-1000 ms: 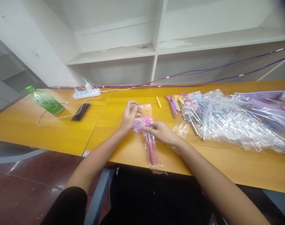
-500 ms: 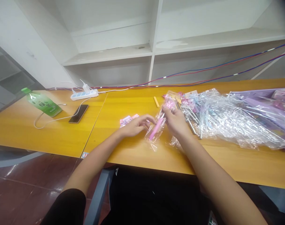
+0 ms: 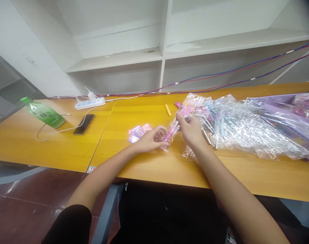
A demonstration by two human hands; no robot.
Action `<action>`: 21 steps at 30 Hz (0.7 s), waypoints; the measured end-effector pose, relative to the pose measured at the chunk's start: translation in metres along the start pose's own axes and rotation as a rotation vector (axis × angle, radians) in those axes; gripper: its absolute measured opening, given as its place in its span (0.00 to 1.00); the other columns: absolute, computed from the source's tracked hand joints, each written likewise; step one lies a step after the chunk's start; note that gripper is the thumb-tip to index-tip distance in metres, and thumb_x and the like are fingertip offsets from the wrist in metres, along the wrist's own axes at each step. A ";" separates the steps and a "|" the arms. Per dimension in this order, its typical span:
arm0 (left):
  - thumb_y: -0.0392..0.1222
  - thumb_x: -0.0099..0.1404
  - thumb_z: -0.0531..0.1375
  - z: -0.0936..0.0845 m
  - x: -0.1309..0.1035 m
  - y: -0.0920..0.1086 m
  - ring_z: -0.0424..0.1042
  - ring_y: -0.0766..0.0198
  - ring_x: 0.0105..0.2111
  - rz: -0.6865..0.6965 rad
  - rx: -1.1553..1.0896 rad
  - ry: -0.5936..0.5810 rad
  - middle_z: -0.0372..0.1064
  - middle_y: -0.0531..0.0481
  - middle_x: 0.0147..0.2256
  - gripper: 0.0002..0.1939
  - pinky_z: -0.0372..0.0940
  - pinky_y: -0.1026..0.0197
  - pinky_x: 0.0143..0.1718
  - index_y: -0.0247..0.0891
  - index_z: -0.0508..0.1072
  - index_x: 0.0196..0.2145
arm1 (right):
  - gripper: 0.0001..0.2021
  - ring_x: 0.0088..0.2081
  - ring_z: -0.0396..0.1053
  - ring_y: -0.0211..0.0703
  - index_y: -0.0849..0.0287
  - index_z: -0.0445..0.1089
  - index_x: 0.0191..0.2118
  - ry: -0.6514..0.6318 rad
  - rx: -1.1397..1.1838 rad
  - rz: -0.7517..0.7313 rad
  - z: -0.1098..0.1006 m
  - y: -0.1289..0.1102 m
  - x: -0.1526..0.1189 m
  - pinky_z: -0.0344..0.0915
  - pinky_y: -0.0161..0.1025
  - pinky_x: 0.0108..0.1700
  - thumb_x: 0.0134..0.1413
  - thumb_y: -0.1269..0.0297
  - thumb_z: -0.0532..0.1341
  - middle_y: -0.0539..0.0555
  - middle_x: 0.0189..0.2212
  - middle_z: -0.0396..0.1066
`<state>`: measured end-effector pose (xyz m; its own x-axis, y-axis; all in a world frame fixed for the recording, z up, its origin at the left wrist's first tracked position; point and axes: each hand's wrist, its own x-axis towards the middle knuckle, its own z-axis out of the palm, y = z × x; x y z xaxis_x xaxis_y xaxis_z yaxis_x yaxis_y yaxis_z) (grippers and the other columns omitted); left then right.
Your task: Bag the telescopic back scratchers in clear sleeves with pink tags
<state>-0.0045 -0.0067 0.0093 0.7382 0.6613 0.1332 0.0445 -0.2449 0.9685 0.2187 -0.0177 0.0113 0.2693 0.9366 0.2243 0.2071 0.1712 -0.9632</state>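
Note:
A clear plastic packet with a pink stick-like item (image 3: 171,131) inside lies slanted between my hands over the table. My right hand (image 3: 190,129) grips its upper part with thumb and fingers. At its lower end, my left hand (image 3: 154,138) has its fingers curled around the wrapping. Small pink and purple cards (image 3: 137,133) lie just left of my left hand. A yellow stick (image 3: 168,110) rests behind the hands. Beside my right hand, a crumpled clear wrapper (image 3: 188,153) sits on the table.
Many clear-wrapped items (image 3: 251,128) are heaped at the right, against a purple tray (image 3: 273,100). On the left are a green bottle (image 3: 44,113), a phone (image 3: 84,124) and a white power strip (image 3: 90,103). White shelving (image 3: 118,58) and cables stand behind the table (image 3: 134,162).
My left hand has moved slightly right and closed round the packet's lower end. The packet's upper part now spreads further up beyond my right hand.

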 end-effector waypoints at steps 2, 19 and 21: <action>0.50 0.68 0.71 0.001 -0.001 -0.001 0.73 0.64 0.35 -0.002 0.009 -0.052 0.71 0.52 0.39 0.22 0.69 0.59 0.40 0.46 0.69 0.54 | 0.30 0.29 0.69 0.44 0.56 0.70 0.35 0.027 0.003 0.010 0.004 -0.006 -0.004 0.68 0.41 0.31 0.58 0.29 0.65 0.52 0.27 0.71; 0.61 0.79 0.54 -0.001 -0.002 0.009 0.78 0.54 0.46 0.212 0.271 -0.152 0.78 0.43 0.45 0.21 0.72 0.51 0.53 0.47 0.76 0.56 | 0.32 0.25 0.58 0.40 0.53 0.62 0.27 -0.106 -0.093 -0.035 0.012 -0.027 -0.018 0.55 0.40 0.28 0.58 0.26 0.61 0.49 0.20 0.60; 0.63 0.78 0.54 -0.005 -0.001 0.005 0.78 0.55 0.47 0.202 0.138 0.049 0.77 0.42 0.49 0.23 0.74 0.53 0.49 0.47 0.75 0.56 | 0.32 0.26 0.59 0.41 0.54 0.64 0.28 -0.169 -0.077 -0.034 0.013 -0.026 -0.019 0.57 0.40 0.29 0.58 0.26 0.61 0.50 0.22 0.63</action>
<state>-0.0082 -0.0046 0.0149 0.7078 0.6221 0.3347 -0.0069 -0.4677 0.8839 0.1961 -0.0357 0.0305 0.1009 0.9698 0.2222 0.2861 0.1856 -0.9401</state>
